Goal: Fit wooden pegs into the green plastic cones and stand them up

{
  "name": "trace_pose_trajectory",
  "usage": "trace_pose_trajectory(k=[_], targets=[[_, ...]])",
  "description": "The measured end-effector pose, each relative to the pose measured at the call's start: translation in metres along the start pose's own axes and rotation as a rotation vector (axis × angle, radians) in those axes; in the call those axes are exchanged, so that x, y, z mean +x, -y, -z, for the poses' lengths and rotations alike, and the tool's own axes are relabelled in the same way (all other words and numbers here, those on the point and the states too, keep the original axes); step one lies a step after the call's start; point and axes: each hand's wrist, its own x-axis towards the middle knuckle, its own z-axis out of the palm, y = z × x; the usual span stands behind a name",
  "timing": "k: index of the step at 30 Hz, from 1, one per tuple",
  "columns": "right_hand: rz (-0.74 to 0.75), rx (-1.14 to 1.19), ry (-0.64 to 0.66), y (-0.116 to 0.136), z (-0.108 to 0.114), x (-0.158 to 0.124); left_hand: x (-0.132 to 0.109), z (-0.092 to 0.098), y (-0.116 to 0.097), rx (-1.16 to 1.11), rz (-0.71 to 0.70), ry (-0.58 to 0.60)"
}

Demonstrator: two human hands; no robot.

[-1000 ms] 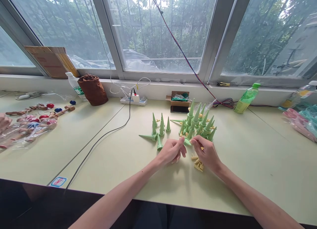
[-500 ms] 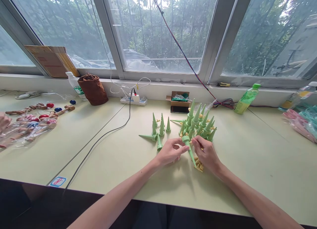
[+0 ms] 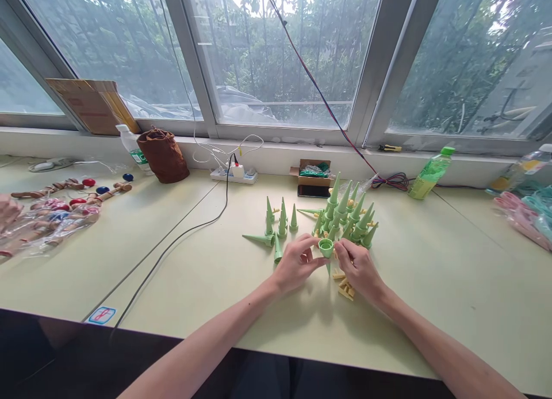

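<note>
My left hand (image 3: 297,262) is closed on a green plastic watering spike (image 3: 326,248), gripped near its collar. The hollow round mouth of the spike faces me, and its tip points down and away. Right beside the collar, my right hand (image 3: 354,263) is pinched; whatever sits between its fingertips is hidden. Below the right hand lie several small yellow valve pieces (image 3: 345,288). Behind both hands stands a dense cluster of green spikes (image 3: 342,206), some with yellow pieces in them. A smaller group of spikes (image 3: 282,223) is to the left, some upright and some lying down.
At the back are a small open carton (image 3: 314,168), a black phone (image 3: 313,191), a power strip (image 3: 235,176) and a brown pouch (image 3: 163,156). A green bottle (image 3: 432,173) stands right. Another person's hand (image 3: 7,210) is near bagged wooden toys (image 3: 56,221) at far left.
The spike in my left hand has turned: its open mouth now faces me, where before its side showed with the tip toward me. Both hands have stayed nearly in place.
</note>
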Motion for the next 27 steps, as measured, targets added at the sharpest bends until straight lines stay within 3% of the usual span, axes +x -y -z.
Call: trace_pose_trajectory(k=[5, 10, 18, 21, 27], targets=[[-0.001, 0.011, -0.011, 0.0, -0.001, 0.0, 0.0, -0.001, 0.0, 0.05, -0.022, -0.034], [0.006, 0.046, -0.044, 0.002, -0.002, -0.001, 0.002, 0.0, -0.005, -0.04, 0.111, -0.062], [0.101, -0.015, -0.067, 0.007, 0.004, 0.001, 0.005, 0.003, -0.003, -0.482, 0.462, 0.177], [0.131, -0.064, -0.036, 0.01, 0.004, 0.002, 0.005, 0.003, -0.001, -0.582, 0.506, 0.208], [0.123, -0.082, -0.018, 0.007, 0.004, 0.002, 0.004, 0.004, -0.003, -0.554, 0.486, 0.24]])
